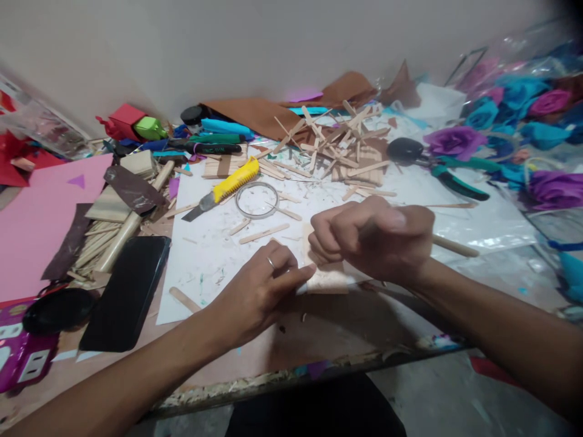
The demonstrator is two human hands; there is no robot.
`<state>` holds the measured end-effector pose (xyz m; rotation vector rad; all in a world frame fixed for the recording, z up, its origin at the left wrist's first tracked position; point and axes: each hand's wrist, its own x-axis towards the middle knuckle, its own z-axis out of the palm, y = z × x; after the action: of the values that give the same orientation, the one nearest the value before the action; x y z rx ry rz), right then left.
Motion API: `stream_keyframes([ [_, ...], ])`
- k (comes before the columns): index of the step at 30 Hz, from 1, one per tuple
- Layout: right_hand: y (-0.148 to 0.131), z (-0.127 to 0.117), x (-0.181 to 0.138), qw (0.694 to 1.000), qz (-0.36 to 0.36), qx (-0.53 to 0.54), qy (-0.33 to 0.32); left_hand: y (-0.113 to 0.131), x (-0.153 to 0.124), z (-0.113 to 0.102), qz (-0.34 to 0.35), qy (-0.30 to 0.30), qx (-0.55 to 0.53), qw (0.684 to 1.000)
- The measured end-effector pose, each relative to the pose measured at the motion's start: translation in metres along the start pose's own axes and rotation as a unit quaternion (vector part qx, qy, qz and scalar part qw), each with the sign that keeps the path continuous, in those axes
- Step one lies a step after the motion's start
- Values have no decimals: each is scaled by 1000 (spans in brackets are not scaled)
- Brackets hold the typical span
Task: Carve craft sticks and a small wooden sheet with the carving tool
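Note:
A pale flat wooden piece lies at the front edge of the white paper. My left hand, with a ring on one finger, is closed at its left side, the thumb pressing on its edge. Just above the piece, my right hand is curled into a fist; whatever is inside is hidden. A brown stick shows behind the right hand, and I cannot tell whether the hand touches it. Loose craft sticks, a clear ring and a yellow utility knife lie beyond my hands.
A pile of craft sticks is at the back. Pliers and paper flowers are at right. To the left are a black phone, wood scraps and pink paper. The table edge runs close in front.

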<state>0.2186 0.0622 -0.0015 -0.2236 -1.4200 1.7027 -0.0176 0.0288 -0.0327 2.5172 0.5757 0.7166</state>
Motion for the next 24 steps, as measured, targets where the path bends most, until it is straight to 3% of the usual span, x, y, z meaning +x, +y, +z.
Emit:
stream_keyframes([
  [15, -13, 7, -4, 1000, 13, -19, 9, 4, 3, -3, -15, -17, 12, 1000],
  [21, -22, 10, -5, 993, 85, -33, -76, 6, 5, -6, -52, -54, 11, 997],
  [24, -22, 10, -4, 992, 91, -40, -80, 6, 6, -6, -53, -59, 15, 997],
])
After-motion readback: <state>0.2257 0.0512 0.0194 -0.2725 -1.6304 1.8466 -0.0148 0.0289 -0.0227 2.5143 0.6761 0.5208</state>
